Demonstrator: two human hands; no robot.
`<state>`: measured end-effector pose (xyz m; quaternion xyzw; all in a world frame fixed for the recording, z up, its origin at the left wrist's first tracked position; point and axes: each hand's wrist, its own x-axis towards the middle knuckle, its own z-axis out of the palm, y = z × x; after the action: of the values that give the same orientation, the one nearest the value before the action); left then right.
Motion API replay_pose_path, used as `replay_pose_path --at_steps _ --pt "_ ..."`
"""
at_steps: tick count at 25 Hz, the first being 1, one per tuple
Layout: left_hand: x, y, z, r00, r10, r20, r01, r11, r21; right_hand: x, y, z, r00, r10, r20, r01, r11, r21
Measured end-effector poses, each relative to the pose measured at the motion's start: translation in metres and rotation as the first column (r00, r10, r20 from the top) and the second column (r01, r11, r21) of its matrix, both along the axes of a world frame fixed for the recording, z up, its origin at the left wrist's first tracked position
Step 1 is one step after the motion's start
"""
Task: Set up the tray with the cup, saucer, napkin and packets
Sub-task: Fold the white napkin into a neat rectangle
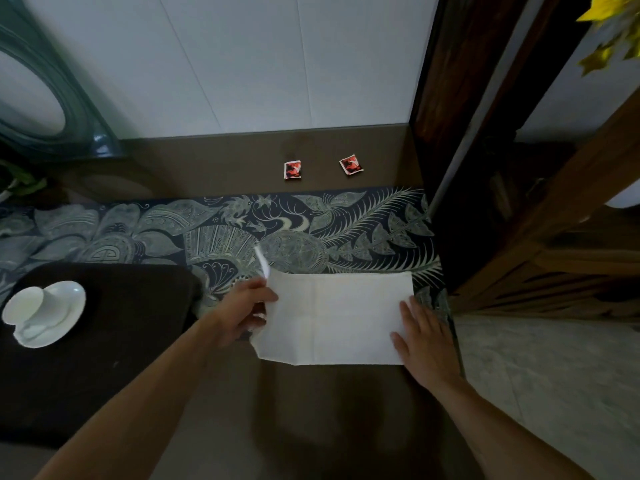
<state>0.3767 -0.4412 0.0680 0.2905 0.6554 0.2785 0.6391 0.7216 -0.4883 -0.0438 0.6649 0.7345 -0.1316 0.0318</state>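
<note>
My left hand (242,308) pinches the left edge of the flat white paper napkin (341,317); my right hand (424,336) lies open, pressing its right edge.

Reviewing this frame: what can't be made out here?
- Packets: head view, too small; print unreadable.
- Cup on saucer: its contents, washed out by glare.
- Left hand fingertips: hidden under the napkin edge it lifts.
- Tray: too dark, cut off by the left edge; rim unclear.
- Right hand: palm contact hidden beneath the hand.
</note>
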Motion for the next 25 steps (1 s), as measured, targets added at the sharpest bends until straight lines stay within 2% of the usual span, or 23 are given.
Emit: replay_pose_path --at_steps 4,6,8,10,12,14,16,18,21,23,25 --pt "0.081 0.017 0.008 0.99 -0.116 0.079 0.114 0.993 0.035 0.011 0.009 0.005 0.996 -0.064 -0.062 0.064 0.998 -0.004" --pt "0.125 0.023 0.001 0.986 -0.158 0.049 0.157 0.987 0.016 0.015 0.013 0.009 0.974 -0.126 -0.188 0.128 0.992 -0.002" --pt "0.166 0.027 -0.012 0.984 -0.176 -0.018 0.176 0.984 -0.01 0.02 0.018 0.015 0.898 -0.23 -0.375 0.234 0.972 -0.037" --pt "0.2 0.031 -0.028 0.978 -0.186 -0.095 0.182 0.982 -0.048 0.025 0.022 0.021 0.802 -0.328 -0.5 0.311 0.943 -0.119" --pt "0.226 0.033 -0.045 0.93 -0.275 -0.243 0.267 0.961 -0.064 0.03 0.025 0.026 0.724 -0.402 -0.561 0.342 0.915 -0.215" --pt "0.243 0.033 -0.059 0.827 -0.371 -0.422 0.371 0.925 -0.085 0.034 0.025 0.028 0.667 -0.447 -0.596 0.344 0.894 -0.287" --pt "0.252 0.03 -0.069 0.789 -0.39 -0.474 0.392 0.915 -0.099 0.035 0.025 0.029 0.63 -0.474 -0.615 0.337 0.88 -0.334" --pt "0.258 0.025 -0.076 0.806 -0.399 -0.437 0.389 0.914 -0.118 0.036 0.024 0.028 0.623 -0.477 -0.62 0.329 0.879 -0.346" --pt "0.252 0.02 -0.079 0.796 -0.422 -0.433 0.418 0.902 -0.109 0.032 0.026 0.027 0.66 -0.46 -0.594 0.335 0.888 -0.315" --pt "0.232 0.015 -0.076 0.792 -0.356 -0.495 0.416 0.909 0.012 0.025 0.029 0.025 0.7 -0.447 -0.557 0.339 0.894 -0.292" --pt "0.197 0.0 -0.075 0.692 -0.238 -0.681 0.49 0.849 0.201 0.016 0.028 0.023 0.762 -0.42 -0.493 0.322 0.906 -0.274"
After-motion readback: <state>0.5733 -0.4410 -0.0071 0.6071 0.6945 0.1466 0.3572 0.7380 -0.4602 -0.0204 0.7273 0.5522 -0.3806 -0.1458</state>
